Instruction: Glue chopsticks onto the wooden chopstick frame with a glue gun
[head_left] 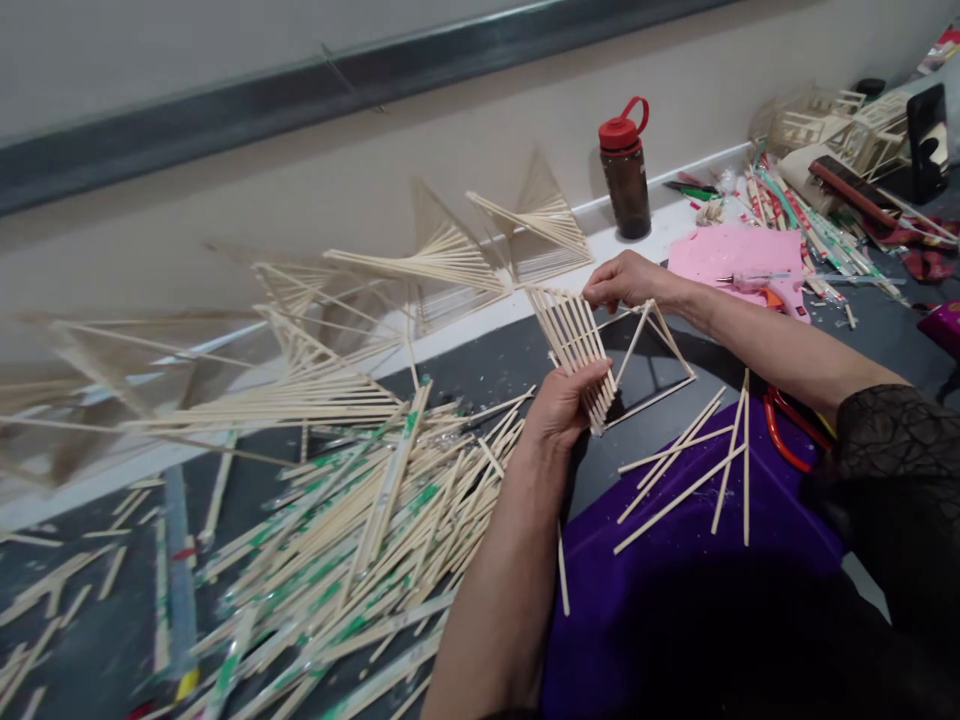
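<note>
Centrally, the left hand clasps a stick frame over the dark table, right of the stick pile; the right hand curls at its upper edge, whether pinching it cannot be told.

Left hand gripping stick frame, right hand alongside

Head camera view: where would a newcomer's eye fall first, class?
Probably on the slatted stick panel in the left hand, right of centre, with the right hand at its upper edge. Next comes the large heap of pale sticks toward the lower left. The red-capped bottle also stands out, upright near the wall.
</note>
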